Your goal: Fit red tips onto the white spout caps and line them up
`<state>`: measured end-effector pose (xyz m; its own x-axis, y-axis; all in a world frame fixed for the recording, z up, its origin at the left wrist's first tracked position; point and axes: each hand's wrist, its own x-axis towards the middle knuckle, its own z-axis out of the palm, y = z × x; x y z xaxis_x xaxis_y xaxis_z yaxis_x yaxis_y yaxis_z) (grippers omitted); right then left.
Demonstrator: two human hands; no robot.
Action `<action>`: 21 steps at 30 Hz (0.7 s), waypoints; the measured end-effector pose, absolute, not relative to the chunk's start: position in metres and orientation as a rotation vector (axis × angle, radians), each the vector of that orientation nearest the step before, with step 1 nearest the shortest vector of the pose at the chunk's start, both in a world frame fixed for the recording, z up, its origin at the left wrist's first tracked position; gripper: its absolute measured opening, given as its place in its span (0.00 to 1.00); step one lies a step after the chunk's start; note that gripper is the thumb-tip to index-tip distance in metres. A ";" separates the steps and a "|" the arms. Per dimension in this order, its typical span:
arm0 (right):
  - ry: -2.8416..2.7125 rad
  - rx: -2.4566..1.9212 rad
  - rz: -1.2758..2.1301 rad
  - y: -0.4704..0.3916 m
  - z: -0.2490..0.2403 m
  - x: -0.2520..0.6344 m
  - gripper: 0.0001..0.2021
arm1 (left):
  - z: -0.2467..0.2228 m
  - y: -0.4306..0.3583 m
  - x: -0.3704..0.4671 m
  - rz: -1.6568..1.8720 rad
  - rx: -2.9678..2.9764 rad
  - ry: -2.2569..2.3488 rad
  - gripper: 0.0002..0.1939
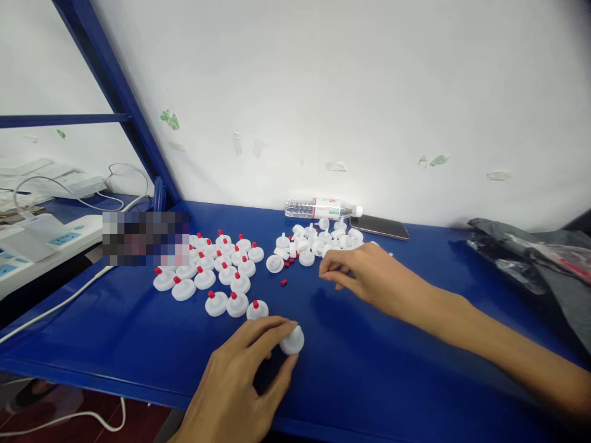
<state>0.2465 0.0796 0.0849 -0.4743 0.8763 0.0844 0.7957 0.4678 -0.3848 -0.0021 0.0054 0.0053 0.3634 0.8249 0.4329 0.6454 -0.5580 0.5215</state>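
Near the table's front edge, my left hand (244, 369) grips a white round cap (292, 341) with a bare spout between thumb and fingers. My right hand (344, 271) hovers over the blue table (369, 369), fingers curled together; whatever they may hold is hidden. Left of it lies a small red piece (284, 282). Behind the right hand is a loose heap of white caps (306, 257) without red tips, with a few red pieces among them. Several white caps with red tips (183, 289) stand in a group at the left.
A clear bottle (323, 208) lies by the wall, beside a dark phone (381, 227). Dark plastic bags (530, 264) cover the right end. At the left are a power strip (60, 240), white cables and a blue metal frame (124, 92).
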 end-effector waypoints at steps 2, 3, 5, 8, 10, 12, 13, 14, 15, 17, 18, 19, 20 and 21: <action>-2.305 -1.257 0.759 0.070 0.092 0.237 0.05 | 0.007 0.005 -0.001 0.963 2.353 1.324 0.18; -2.242 -1.185 0.868 0.065 0.094 0.233 0.06 | 0.008 0.005 -0.001 0.955 2.352 1.338 0.18; -2.170 -1.086 0.948 0.057 0.095 0.224 0.08 | 0.009 0.005 -0.001 0.946 2.356 1.373 0.19; -2.160 -1.007 1.000 0.050 0.089 0.216 0.06 | 0.009 0.005 -0.001 0.935 2.364 1.414 0.21; -2.176 -1.000 1.037 0.048 0.082 0.214 0.05 | 0.009 0.005 -0.002 0.913 2.359 1.423 0.23; -2.191 -1.013 1.052 0.048 0.076 0.214 0.05 | 0.009 0.005 -0.003 0.909 2.354 1.414 0.25; -2.196 -1.020 1.053 0.048 0.073 0.214 0.05 | 0.009 0.005 -0.003 0.908 2.350 1.408 0.25; -2.197 -1.022 1.061 0.049 0.071 0.214 0.04 | 0.009 0.005 -0.002 0.908 2.344 1.404 0.25; -2.194 -1.020 1.076 0.049 0.069 0.214 0.04 | 0.009 0.005 -0.002 0.908 2.337 1.403 0.25; -2.174 -0.994 1.121 0.052 0.064 0.215 0.04 | 0.008 0.005 -0.001 0.909 2.335 1.406 0.25; -2.155 -0.972 1.155 0.053 0.061 0.216 0.04 | 0.008 0.006 -0.001 0.913 2.339 1.410 0.25; -2.130 -0.946 1.194 0.055 0.058 0.217 0.05 | 0.008 0.006 0.000 0.918 2.347 1.412 0.24; -2.105 -0.919 1.234 0.057 0.056 0.218 0.06 | 0.008 0.006 0.000 0.924 2.357 1.412 0.24; -2.087 -0.893 1.266 0.058 0.053 0.219 0.06 | 0.008 0.006 0.000 0.935 2.365 1.406 0.24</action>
